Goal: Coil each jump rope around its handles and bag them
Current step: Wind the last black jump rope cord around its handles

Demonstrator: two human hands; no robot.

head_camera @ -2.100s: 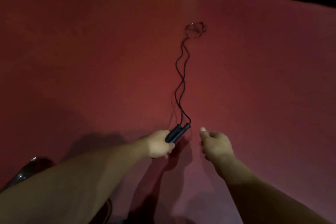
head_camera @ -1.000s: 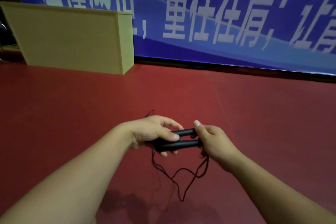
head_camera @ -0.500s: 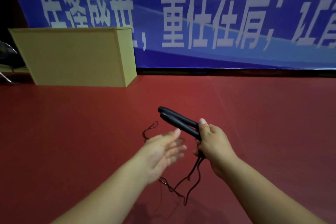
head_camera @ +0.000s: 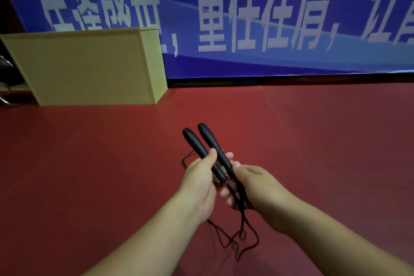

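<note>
hands meet in the middle of the view, above a red floor (head_camera: 89, 175). left hand (head_camera: 199, 182) holds the two black handles (head_camera: 207, 148) of a jump rope side by side, thumb laid over the left one and fingertips showing past the right one, so its grip is wrapped round the pair. both handles point up and away, tilted a little to the left, their rounded ends free above the fingers. right hand (head_camera: 257, 188) sits just beside the left, at the lower ends of the handles, its fingers curled in around the thin black cord (head_camera: 243, 228) where it leaves the handles; that grip looks closed on the cord, though the fingertips are partly hidden behind the handles and the other hand. below both wrists the cord hangs in loose loops that cross each other and trail down to the floor. a further bit of cord shows on the floor to the left of the left hand. at the far edge of the floor stands a pale yellow box (head_camera: 89, 67), and behind it runs a blue banner (head_camera: 268, 6) with large white characters. dark shapes at the left edge beside the box are too dim to make out.
</note>
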